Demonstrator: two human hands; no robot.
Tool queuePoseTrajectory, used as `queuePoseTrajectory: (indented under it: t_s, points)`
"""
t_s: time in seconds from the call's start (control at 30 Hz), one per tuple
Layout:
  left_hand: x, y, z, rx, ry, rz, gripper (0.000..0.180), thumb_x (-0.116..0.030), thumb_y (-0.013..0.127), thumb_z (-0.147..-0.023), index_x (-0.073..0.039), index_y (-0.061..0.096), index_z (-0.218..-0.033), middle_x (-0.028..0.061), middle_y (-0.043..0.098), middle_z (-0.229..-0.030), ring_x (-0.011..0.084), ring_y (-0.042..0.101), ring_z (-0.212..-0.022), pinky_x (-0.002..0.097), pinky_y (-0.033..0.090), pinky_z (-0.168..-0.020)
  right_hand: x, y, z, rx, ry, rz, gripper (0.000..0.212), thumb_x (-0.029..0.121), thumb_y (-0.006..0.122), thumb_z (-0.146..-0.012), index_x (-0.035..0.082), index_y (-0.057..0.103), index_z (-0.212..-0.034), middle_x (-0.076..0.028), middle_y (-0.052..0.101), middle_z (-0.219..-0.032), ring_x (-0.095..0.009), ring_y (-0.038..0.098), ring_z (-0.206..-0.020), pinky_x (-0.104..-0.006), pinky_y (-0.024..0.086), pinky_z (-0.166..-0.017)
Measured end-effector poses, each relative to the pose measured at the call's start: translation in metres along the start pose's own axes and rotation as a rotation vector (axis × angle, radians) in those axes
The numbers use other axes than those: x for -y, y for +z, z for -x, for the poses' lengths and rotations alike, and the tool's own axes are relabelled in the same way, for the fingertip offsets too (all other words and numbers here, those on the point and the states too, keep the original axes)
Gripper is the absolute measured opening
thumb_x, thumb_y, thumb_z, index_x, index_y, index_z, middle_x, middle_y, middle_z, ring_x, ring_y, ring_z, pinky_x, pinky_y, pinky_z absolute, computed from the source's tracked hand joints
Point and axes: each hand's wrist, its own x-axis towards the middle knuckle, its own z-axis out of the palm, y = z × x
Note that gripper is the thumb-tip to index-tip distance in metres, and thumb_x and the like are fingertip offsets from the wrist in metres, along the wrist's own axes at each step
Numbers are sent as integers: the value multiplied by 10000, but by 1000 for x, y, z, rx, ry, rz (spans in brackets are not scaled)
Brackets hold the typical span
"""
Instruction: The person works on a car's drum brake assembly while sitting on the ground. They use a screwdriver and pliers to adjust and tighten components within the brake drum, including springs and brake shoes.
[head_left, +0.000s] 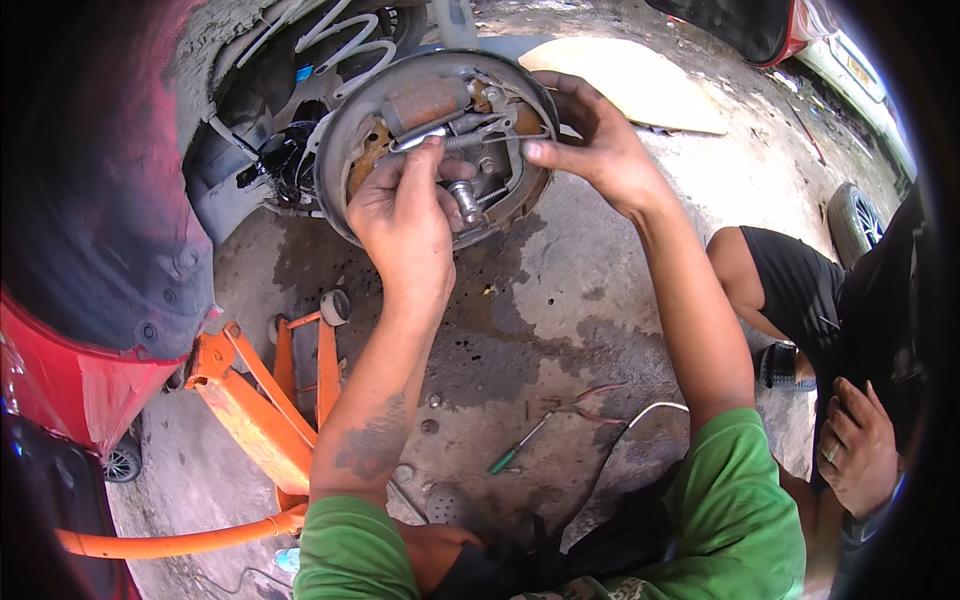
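Head view: an exposed drum brake assembly [440,140] sits on the hub of a red car [70,380], with the drum and wheel off and the backing plate facing the person. The left hand [405,215] lies over the lower middle of the assembly, its grip narrow, with fingertips pinched on a metal spring [425,138] that runs across below the rusty wheel cylinder [425,100]. The right hand [595,150] reaches in from the right rim, its grip closed lightly on the edge of the brake shoe [520,130], thumb pointing inward. Judging by the loose-looking springs and the open assembly, the brake work seems at a middle stage: the shoes are in place, but the drum and wheel are not back on. An orange floor jack [260,400] stands under the car, and a green-handled screwdriver [515,450] and pliers [590,400] lie on the stained concrete floor [560,300]. Another person's hand [855,450] rests at the right.
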Motion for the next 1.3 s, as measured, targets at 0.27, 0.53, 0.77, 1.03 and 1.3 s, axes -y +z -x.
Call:
queuePoseTrajectory:
  t_s: [0.27,0.53,0.77,1.03,1.3]
  points:
    - [-3,-29,2,292,-565,485,304,-318,572,-1013,-24,651,-1014,7,604,-708,80,363,-385,228,294,-400,42,14,33,54,-342,507,408,250,859,-804,46,724,-1130,-99,671,-977,-213,652,-833,-340,535,-748]
    - [-23,-8,28,324,-474,47,363,-341,551,-1050,5,656,-1013,69,699,-805,93,480,-417,220,360,-383,41,57,32,-8,-423,318,156,131,682,-934,12,695,-1034,-189,694,-985,-390,679,-879,-453,542,-749]
    - [-34,-43,4,459,121,-355,345,-262,660,-1024,71,683,-1112,129,734,-849,87,564,-531,212,425,-465,46,28,18,213,-388,490,163,148,731,-915,7,690,-985,-180,706,-931,-348,688,-788,-401,555,-704]
    - [-18,-31,-8,223,9,-232,288,-206,685,-1008,75,699,-1068,148,746,-876,79,558,-558,221,430,-486,27,50,31,-480,-125,207,222,139,770,-938,-21,644,-1026,-67,692,-861,-89,628,-668,-239,510,-554]
    - [-17,-24,-2,236,-120,-46,265,-193,695,-998,68,700,-1045,146,745,-858,86,560,-551,226,426,-474,35,66,27,-135,360,-473,310,294,609,-1047,1,693,-989,-65,686,-756,-127,568,-500,-258,468,-486]
